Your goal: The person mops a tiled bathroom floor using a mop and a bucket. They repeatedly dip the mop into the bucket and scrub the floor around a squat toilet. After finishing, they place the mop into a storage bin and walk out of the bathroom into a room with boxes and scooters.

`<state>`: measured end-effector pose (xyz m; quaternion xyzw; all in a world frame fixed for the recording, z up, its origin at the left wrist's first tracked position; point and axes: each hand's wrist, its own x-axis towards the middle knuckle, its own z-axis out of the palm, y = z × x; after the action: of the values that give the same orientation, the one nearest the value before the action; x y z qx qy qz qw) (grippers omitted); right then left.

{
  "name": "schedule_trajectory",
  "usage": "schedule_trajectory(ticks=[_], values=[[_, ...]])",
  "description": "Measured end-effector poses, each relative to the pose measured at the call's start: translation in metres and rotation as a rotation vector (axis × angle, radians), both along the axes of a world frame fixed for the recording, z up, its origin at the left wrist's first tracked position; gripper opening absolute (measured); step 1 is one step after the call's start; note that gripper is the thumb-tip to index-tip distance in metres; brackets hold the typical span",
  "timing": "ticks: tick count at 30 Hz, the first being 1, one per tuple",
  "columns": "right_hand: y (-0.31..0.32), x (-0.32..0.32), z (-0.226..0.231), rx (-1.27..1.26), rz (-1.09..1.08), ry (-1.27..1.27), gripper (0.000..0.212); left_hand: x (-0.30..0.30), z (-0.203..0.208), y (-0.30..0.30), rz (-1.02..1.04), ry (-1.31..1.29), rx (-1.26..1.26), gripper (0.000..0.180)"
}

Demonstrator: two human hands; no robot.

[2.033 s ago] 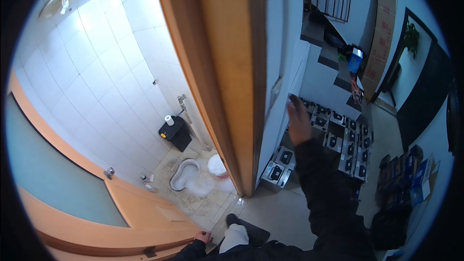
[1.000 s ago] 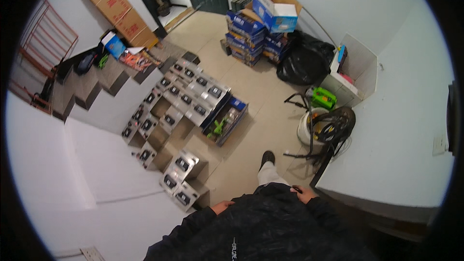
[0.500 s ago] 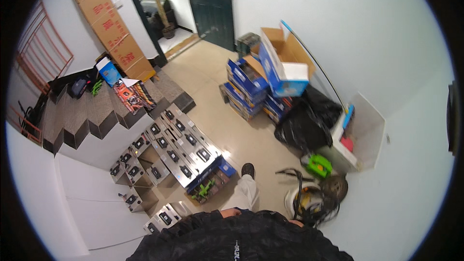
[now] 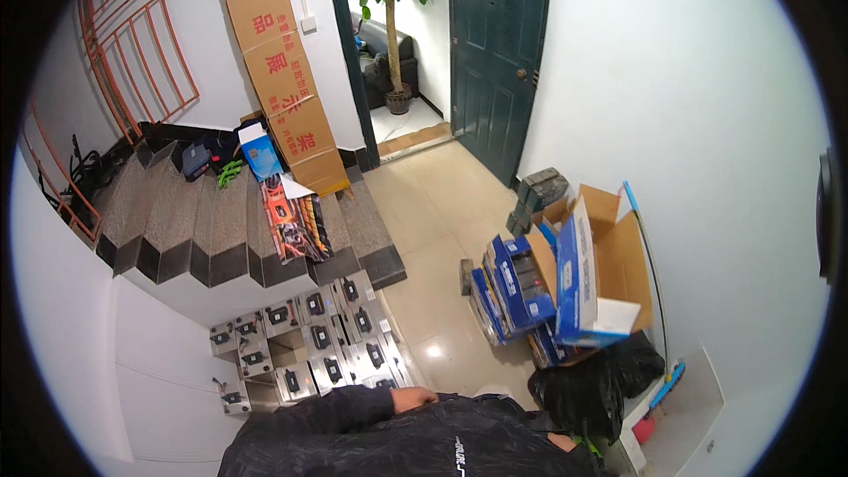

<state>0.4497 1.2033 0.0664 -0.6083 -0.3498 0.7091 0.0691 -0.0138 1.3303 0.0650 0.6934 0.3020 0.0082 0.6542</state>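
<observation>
Both hands stay close to the front of my black jacket at the lower edge. My left hand shows as a small patch past its sleeve, nearest to the rows of silver metal boxes with black handles; its fingers cannot be made out. Of my right hand only a sliver is visible beside the jacket, close to a black plastic bag. Its fingers are hidden, and nothing held shows in either hand.
Stone steps rise at the left, with a colourful printed sheet on them. A tall cardboard box leans behind. Ahead stands a dark green door. At right are stacked blue cartons and an open cardboard box.
My view has tilted up and shifted left, so the doorway, steps and cartons sit lower and further right. More of my left sleeve shows; my foot and the bucket have left the view.
</observation>
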Motion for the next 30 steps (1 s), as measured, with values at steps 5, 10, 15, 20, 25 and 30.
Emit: schedule_trajectory(ticks=[5,10,15,20,25,30], values=[[0.187,-0.013,-0.019,-0.359,-0.056,-0.031,0.038,-0.071,-0.025,0.072,0.169,0.11,-0.375,0.047],[0.375,-0.056,-0.011,-0.413,-0.375,0.459,0.036,-0.132,-0.02,0.163,0.316,0.265,-0.332,0.044],[0.57,-0.14,-0.006,-0.273,-0.011,0.292,0.038,-0.165,0.012,0.275,0.565,0.379,-0.274,0.042],[0.733,-0.221,-0.019,-0.134,0.38,0.272,0.04,-0.205,0.019,0.373,0.752,0.424,-0.277,0.039],[0.889,-0.267,-0.048,-0.011,0.49,0.241,0.042,-0.271,-0.008,0.507,0.732,0.429,-0.283,0.036],[1.035,-0.283,-0.022,0.134,0.396,0.231,0.044,-0.336,-0.013,0.732,0.389,0.369,-0.021,0.034]])
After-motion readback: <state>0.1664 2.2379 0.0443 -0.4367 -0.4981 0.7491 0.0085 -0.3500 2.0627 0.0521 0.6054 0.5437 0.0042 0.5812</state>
